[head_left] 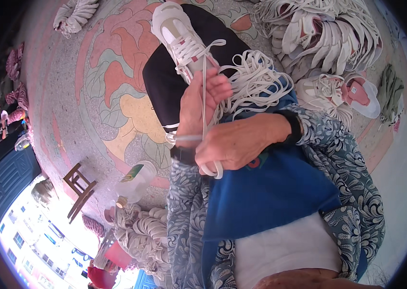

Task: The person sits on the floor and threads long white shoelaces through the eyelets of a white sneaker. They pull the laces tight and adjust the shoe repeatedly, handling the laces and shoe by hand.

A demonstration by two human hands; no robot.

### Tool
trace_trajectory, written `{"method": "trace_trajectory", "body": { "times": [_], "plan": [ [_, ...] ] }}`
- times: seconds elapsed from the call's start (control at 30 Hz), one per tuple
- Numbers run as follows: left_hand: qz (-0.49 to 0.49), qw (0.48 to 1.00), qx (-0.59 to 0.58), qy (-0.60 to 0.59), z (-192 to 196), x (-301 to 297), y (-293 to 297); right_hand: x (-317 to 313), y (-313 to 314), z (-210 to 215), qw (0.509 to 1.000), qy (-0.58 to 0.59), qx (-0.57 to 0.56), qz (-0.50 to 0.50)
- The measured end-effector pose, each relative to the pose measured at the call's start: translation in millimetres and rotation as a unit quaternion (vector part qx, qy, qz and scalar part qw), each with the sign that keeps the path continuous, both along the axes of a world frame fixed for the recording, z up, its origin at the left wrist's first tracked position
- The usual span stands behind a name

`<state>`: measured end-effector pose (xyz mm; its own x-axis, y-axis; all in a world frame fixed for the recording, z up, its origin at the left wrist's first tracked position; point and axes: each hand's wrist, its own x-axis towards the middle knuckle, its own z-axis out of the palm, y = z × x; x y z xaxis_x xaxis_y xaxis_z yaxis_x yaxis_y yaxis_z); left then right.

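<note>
A white sneaker with red lace eyelets rests on my dark-trousered leg, toe pointing away. My left hand grips the shoe near its tongue and pinches a white lace that runs taut from the eyelets. My right hand is closed on the lower end of that lace, with a loop of it hanging under the fingers. A bundle of loose white laces lies on my lap just past my hands.
A heap of white and pink sneakers lies at the upper right, with one pair nearer. More shoes are piled at the lower left. A plastic jug and a small wooden stool stand on the patterned floor.
</note>
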<state>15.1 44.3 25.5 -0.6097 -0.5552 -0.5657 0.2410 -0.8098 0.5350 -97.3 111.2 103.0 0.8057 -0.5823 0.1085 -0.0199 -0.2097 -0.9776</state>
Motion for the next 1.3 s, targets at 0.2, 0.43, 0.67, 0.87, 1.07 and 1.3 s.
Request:
{"method": "trace_trajectory", "body": {
  "times": [0.2,0.43,0.67,0.87,1.07,1.3],
  "plan": [
    [-0.095,0.982,-0.130,-0.099,28,30,12,-26,-3,-21,0.991,-0.063,-0.038,-0.107],
    [-0.366,0.883,-0.272,-0.115,72,52,29,-78,-1,-47,0.845,-0.054,0.367,-0.386],
    [-0.457,0.787,-0.406,-0.084,45,8,29,-32,-26,-81,0.746,-0.236,0.530,-0.327],
    [-0.140,0.928,-0.292,-0.182,7,37,6,-72,-15,-58,0.811,-0.222,0.477,-0.255],
    [-0.067,0.872,-0.346,-0.339,-4,21,-9,-86,-10,-36,0.898,-0.059,0.406,-0.158],
    [0.015,0.798,-0.474,-0.372,-18,5,-30,-65,-16,-38,0.917,-0.041,0.373,-0.135]
  ]
}}
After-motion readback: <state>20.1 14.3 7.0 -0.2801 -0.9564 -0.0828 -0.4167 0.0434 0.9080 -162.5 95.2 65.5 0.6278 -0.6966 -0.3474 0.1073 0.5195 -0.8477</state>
